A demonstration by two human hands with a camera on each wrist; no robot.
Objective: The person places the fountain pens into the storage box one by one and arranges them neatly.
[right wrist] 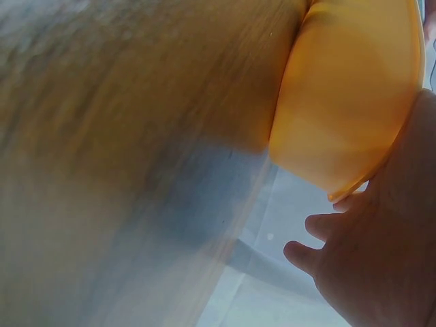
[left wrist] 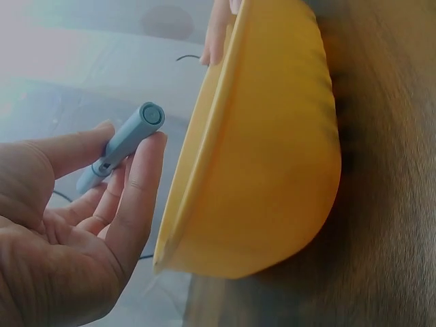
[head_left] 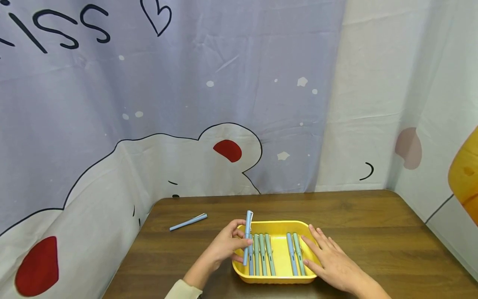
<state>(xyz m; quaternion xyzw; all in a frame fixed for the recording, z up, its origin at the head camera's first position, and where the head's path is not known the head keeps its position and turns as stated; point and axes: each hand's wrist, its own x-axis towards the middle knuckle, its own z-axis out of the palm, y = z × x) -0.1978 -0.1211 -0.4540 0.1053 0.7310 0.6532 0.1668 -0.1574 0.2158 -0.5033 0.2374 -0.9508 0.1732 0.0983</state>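
Note:
My left hand (head_left: 225, 244) pinches a blue pen (head_left: 247, 232) upright over the left side of a yellow tray (head_left: 276, 280). In the left wrist view the thumb and fingers hold that pen (left wrist: 129, 139) beside the tray's outer wall (left wrist: 272, 150). Inside the tray, a blue pen (head_left: 251, 261) and several green pens (head_left: 263, 255) lie in a row on the left. Farther right in it lie another blue pen (head_left: 292, 254) and a green pen (head_left: 299, 254). My right hand (head_left: 334, 263), fingers extended, rests at the tray's right rim.
A blue pen (head_left: 188, 222) lies on the brown wooden table (head_left: 377, 224), left of the tray and farther back. Behind the table hangs a printed curtain (head_left: 224, 83), which also runs along both sides.

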